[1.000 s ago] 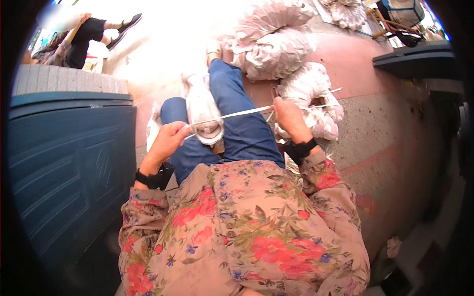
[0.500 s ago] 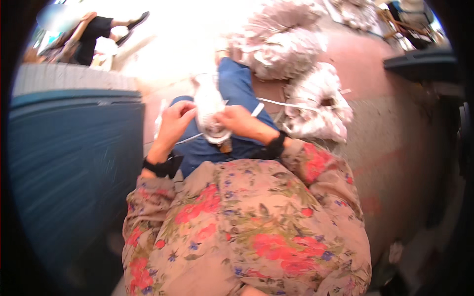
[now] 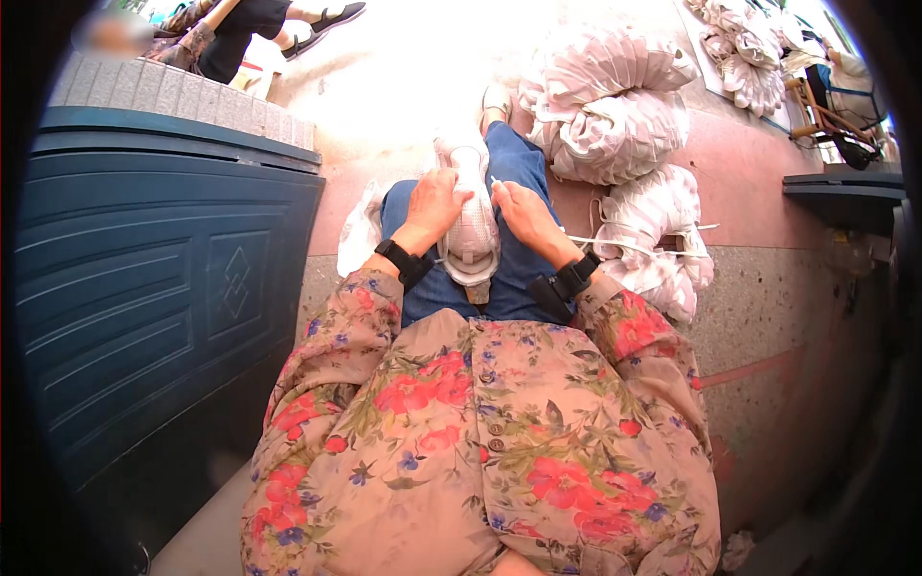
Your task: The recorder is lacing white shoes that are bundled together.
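Note:
A white shoe (image 3: 471,235) with a mesh-like surface is propped lengthwise between my blue-trousered knees, its rounded near end over a small brown block (image 3: 477,292). My left hand (image 3: 437,205) is closed at the shoe's left side, fingers curled against its edge. Just off the right side, my right hand (image 3: 523,209) pinches a thin white lace, whose tip (image 3: 495,180) pokes up by the fingers. A white cord (image 3: 581,239) runs from near my right wrist toward a bundle of white pieces (image 3: 653,226).
A larger stack of tied white bundles (image 3: 615,115) lies on the floor ahead to the right. On my left stands a dark blue panelled door (image 3: 173,259). Further off are a seated person's legs (image 3: 317,21), more white pieces (image 3: 754,82) and a wooden-framed chair (image 3: 816,110).
The view has shifted, so the scene sits further right. My left hand has come down against the shoe; my right hand has moved from its surface to just off its right side.

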Motion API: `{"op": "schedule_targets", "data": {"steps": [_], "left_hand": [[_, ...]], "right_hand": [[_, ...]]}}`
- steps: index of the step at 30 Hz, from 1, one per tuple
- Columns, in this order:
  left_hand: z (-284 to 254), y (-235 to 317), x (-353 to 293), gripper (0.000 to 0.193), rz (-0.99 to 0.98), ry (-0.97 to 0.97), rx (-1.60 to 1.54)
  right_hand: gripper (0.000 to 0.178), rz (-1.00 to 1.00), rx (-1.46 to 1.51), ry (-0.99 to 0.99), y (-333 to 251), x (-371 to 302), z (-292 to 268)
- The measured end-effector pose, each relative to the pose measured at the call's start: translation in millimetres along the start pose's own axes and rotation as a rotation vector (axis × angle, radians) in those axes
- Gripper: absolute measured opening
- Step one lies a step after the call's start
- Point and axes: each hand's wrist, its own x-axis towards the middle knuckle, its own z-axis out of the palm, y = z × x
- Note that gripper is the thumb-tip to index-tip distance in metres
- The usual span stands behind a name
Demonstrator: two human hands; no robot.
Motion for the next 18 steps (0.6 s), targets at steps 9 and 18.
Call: {"op": "schedule_targets", "data": {"steps": [9,18], "left_hand": [[2,-4,5,0.026,0.066,0.024,-0.016],[6,-6,4,0.025,0.037,0.083,-0.094]], "right_hand": [[0.022,0.05,0.082,0.12,8,12,13],[0.018,-0.157,0.002,0.122,3,15,13]]}}
